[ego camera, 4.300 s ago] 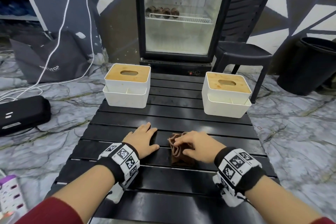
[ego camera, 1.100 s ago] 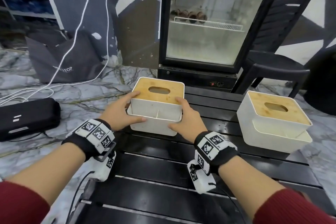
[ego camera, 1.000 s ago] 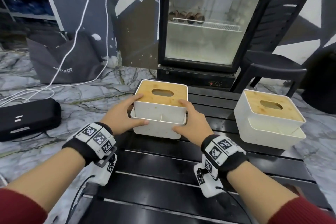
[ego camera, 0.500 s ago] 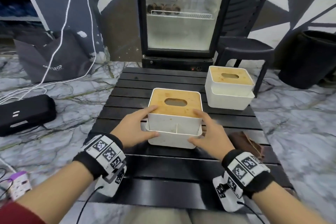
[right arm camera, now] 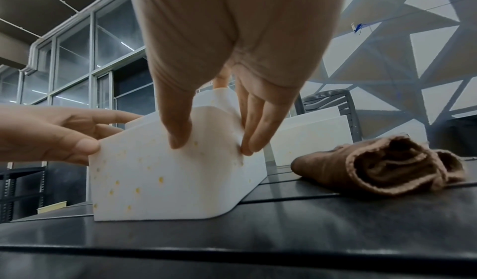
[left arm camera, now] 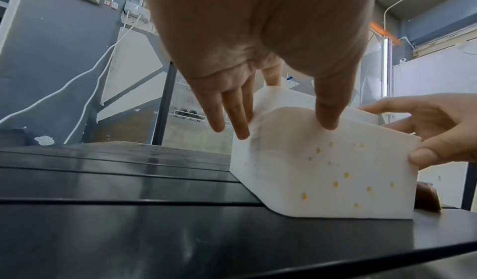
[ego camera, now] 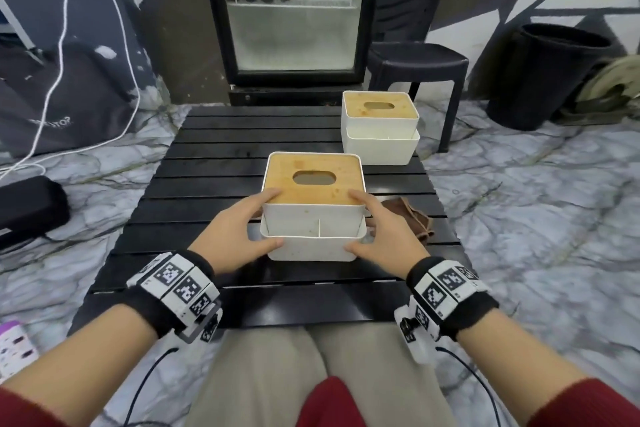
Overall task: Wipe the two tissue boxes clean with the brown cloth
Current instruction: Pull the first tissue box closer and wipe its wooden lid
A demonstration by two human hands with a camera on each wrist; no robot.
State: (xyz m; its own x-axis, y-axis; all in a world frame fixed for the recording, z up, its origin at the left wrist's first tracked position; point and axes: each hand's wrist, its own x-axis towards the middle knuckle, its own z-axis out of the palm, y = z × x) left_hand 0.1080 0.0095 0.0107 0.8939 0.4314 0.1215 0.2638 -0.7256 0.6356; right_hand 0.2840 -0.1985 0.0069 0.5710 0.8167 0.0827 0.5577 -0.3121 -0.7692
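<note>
A white tissue box with a wooden lid (ego camera: 313, 218) stands on the black slatted table (ego camera: 207, 184) near its front edge. Yellow specks dot its front wall (left arm camera: 322, 177) (right arm camera: 167, 177). My left hand (ego camera: 268, 218) (left arm camera: 284, 128) grips its left corner, thumb on the front and fingers along the side. My right hand (ego camera: 362, 222) (right arm camera: 214, 144) grips the right corner the same way. The brown cloth (ego camera: 412, 218) (right arm camera: 387, 167) lies bunched on the table just right of this box, untouched. The second tissue box (ego camera: 379, 135) (right arm camera: 309, 140) stands at the far right of the table.
Behind the table stand a glass-door fridge (ego camera: 291, 10) and a black plastic chair (ego camera: 415, 59). A black bin (ego camera: 547, 76) is on the floor at the right. On the left floor lie a black case (ego camera: 27, 208) and white cables (ego camera: 52, 97).
Both hands have carried the left tissue box from the table's far left corner to the near middle. It now rests beside the cloth, which the right hand let go of earlier.
</note>
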